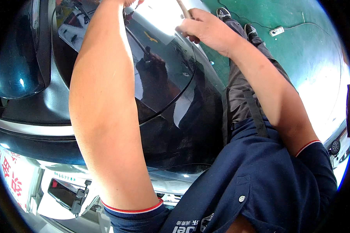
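Shirt (237,171), dark blue, is nearest, beside a glossy dark car (175,143). Farther out, the right hand (210,31) grips a thin pale stick (183,8) near the car's edge, while the left hand (130,2) is mostly cut off and its grip cannot be told; beyond, a white power strip (277,31) lies on green floor (311,50).

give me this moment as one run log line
left hand: cut off at top edge | right hand: holding pale stick | alongside: dark glossy car | floor: green, power strip on it
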Demonstrator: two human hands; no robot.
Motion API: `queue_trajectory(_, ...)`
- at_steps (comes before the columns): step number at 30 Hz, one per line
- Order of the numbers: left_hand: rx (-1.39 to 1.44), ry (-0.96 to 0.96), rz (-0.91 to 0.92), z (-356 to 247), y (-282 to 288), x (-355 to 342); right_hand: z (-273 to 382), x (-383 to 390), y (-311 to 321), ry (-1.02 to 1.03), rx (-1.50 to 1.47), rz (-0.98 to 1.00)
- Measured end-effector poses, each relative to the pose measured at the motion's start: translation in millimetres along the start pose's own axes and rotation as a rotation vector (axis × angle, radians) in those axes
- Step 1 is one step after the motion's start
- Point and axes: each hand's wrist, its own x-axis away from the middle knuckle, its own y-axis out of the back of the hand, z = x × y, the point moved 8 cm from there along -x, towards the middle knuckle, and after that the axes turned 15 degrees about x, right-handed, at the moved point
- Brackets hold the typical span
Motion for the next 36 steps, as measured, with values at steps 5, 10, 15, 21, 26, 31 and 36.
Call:
queue_trajectory(5,0.089,-0.02,-0.052,-12,7,4,4,-3,33,-0.087,-0.202,-0.277)
queue_trajectory(10,0.146,0.011,-0.004,6,5,-3,15,-8,40,-0.03,-0.241,-0.344)
queue_trajectory(15,0.155,0.015,0.003,1,6,-3,5,-6,-3,-0.017,0.07,-0.014)
queue_trajectory(21,0.075,0.012,-0.083,-5,13,2,11,-12,34,-0.138,-0.282,-0.268)
queue_trajectory(26,-0.027,-0.026,-0.066,-5,10,-1,1,-5,-4,-0.013,-0.016,0.004)
queue_trajectory(31,0.1,0.043,-0.017,-8,5,6,0,1,6,-0.019,-0.202,-0.183)
queue_trajectory(36,0.029,0.02,0.092,-20,-7,15,9,9,18,-0.002,-0.333,-0.324)
